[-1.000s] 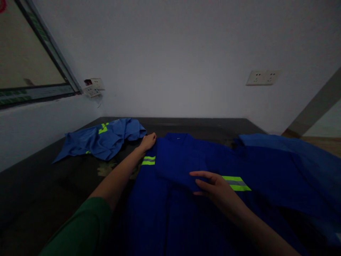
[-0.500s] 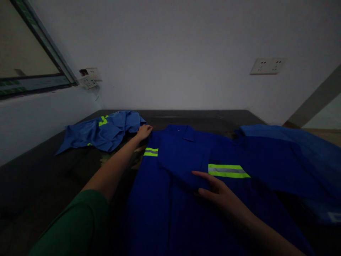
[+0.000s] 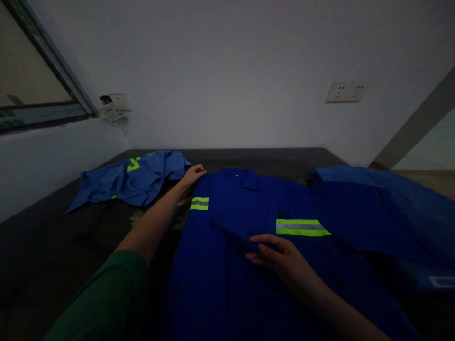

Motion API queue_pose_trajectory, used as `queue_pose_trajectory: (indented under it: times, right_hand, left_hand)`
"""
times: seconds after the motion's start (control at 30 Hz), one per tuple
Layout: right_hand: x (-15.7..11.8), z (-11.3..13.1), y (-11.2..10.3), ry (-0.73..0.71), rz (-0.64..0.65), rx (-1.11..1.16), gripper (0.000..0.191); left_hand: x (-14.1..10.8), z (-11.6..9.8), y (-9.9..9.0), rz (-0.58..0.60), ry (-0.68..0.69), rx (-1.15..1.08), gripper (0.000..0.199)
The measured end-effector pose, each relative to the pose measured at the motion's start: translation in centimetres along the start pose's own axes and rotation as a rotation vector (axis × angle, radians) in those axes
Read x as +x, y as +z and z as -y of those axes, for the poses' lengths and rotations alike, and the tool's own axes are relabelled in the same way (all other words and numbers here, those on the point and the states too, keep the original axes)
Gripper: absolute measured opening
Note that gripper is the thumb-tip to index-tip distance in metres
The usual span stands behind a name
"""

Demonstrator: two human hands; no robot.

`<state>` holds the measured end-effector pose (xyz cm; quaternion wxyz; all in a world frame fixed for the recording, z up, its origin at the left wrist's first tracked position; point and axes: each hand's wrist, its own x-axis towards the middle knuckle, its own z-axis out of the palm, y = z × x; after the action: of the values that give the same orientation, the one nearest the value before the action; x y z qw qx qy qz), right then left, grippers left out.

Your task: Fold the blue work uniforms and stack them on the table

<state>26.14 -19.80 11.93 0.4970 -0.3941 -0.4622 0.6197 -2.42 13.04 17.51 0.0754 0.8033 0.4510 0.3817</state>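
Note:
A dark blue work jacket (image 3: 249, 293) with a collar and yellow-and-grey reflective bands lies spread out before me, one sleeve stretched to the right. My left hand (image 3: 195, 174) pinches the jacket at its left shoulder, beside the collar. Low over the jacket's chest, left of the wide reflective band (image 3: 302, 227), is my right hand (image 3: 280, 255). Its fingers are loosely bent and apart, close to a folded edge of the cloth; whether they touch it is hard to see. The lower part of the jacket is lost in shadow.
A lighter blue garment (image 3: 142, 180) with yellow patches lies crumpled at the left. More blue clothing (image 3: 401, 189) is at the right, partly under the jacket's sleeve. The dark table (image 3: 284, 154) meets a white wall with sockets (image 3: 344, 92); a window is at upper left.
My left hand has closed on the jacket's shoulder. My right hand has shifted slightly left and down, its pointing finger now bent. The camera view has turned a little.

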Motion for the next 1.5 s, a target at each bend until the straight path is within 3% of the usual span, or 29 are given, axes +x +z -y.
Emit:
queue_pose_trajectory:
  times: [0.27, 0.37, 0.47, 0.53, 0.6, 0.67, 0.73, 0.83, 0.93, 1.07, 1.17, 1.27, 1.4, 1.5]
  right_hand:
    - [-0.4, 1.0, 1.0, -0.054, 0.044, 0.071, 0.036]
    - [-0.1, 0.7, 0.7, -0.143, 0.028, -0.033, 0.038]
    - [0.0, -0.4, -0.2, -0.355, 0.007, -0.388, 0.056]
    - [-0.1, -1.4, -0.7, -0.508, 0.047, -0.730, 0.062]
    - [-0.2, -2.2, -0.6, -0.618, 0.121, -1.032, 0.058]
    - [-0.2, -2.7, 0.0, -0.656, 0.159, -1.235, 0.055]
    - [0.1, -2.8, 1.0, -0.637, 0.126, -1.312, 0.058]
    - [1.5, -2.7, 2.5, -0.577, 0.116, -1.195, 0.057]
    - [3.3, -2.6, 3.8, -0.550, 0.143, -0.966, 0.043]
    - [4.3, -3.0, 5.5, -0.480, 0.084, -0.609, 0.046]
    - [3.7, -3.6, 6.6, -0.351, 0.114, -0.267, 0.050]
    - [3.0, -4.2, 7.5, -0.335, 0.110, 0.023, 0.049]
    - [2.6, -4.9, 8.6, -0.370, 0.065, 0.218, 0.051]
    - [2.4, -5.0, 8.9, -0.393, 0.017, 0.107, 0.053]
  left_hand:
    - [-1.2, 1.1, 0.9, -0.033, -0.063, 0.159, 0.012]
    - [-2.1, -0.7, 0.6, -0.149, -0.077, 0.339, 0.014]
    - [-3.4, -4.1, -0.1, -0.249, -0.049, 0.422, 0.027]
    - [-5.0, -6.6, -0.6, -0.187, -0.004, 0.397, 0.027]
    - [-7.3, -8.7, -0.8, -0.033, 0.062, 0.353, 0.026]
    - [-10.4, -10.1, -0.8, 0.119, 0.123, 0.306, 0.027]
    - [-13.7, -11.0, -0.5, 0.196, 0.144, 0.278, 0.029]
    - [-17.9, -11.6, 0.7, 0.202, 0.118, 0.243, 0.037]
    - [-20.2, -12.1, 2.0, 0.147, 0.076, 0.175, 0.043]
    - [-20.7, -12.7, 3.1, 0.066, 0.006, 0.057, 0.040]
    - [-20.7, -13.0, 3.1, -0.038, -0.027, -0.029, 0.035]
    - [-21.1, -12.9, 2.9, -0.105, 0.003, -0.122, 0.036]
    - [-21.6, -12.5, 2.7, -0.008, 0.094, -0.177, 0.049]
    - [-21.8, -12.1, 2.7, 0.056, 0.188, -0.155, 0.054]
